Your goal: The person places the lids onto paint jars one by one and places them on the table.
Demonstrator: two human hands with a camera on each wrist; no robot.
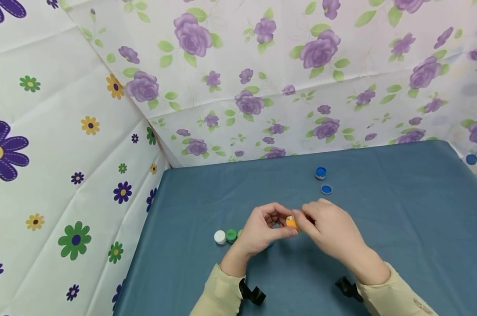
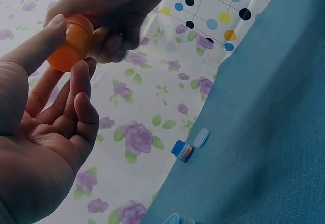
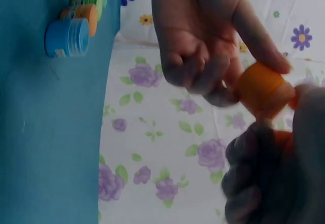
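A small orange paint jar (image 1: 291,222) is held above the table between both hands. My left hand (image 1: 258,230) grips its body between thumb and fingers, as the left wrist view shows with the jar (image 2: 71,46) tilted. At the jar's other end, my right hand (image 1: 333,228) pinches the lid end with thumb and curled fingers. A patch of orange also shows among the right fingers in the right wrist view, beside the jar (image 3: 261,87). Whether the lid is loose from the jar cannot be told; the right hand hides much of it.
Farther back on the blue-covered table stands a small blue jar (image 1: 320,173), with a round blue lid (image 1: 326,189) lying before it. Left of the hands is a row of jars: white (image 1: 220,237), green (image 1: 231,235), light green, another orange (image 3: 89,18) and blue (image 3: 66,37). Flowered cloths hang behind and left.
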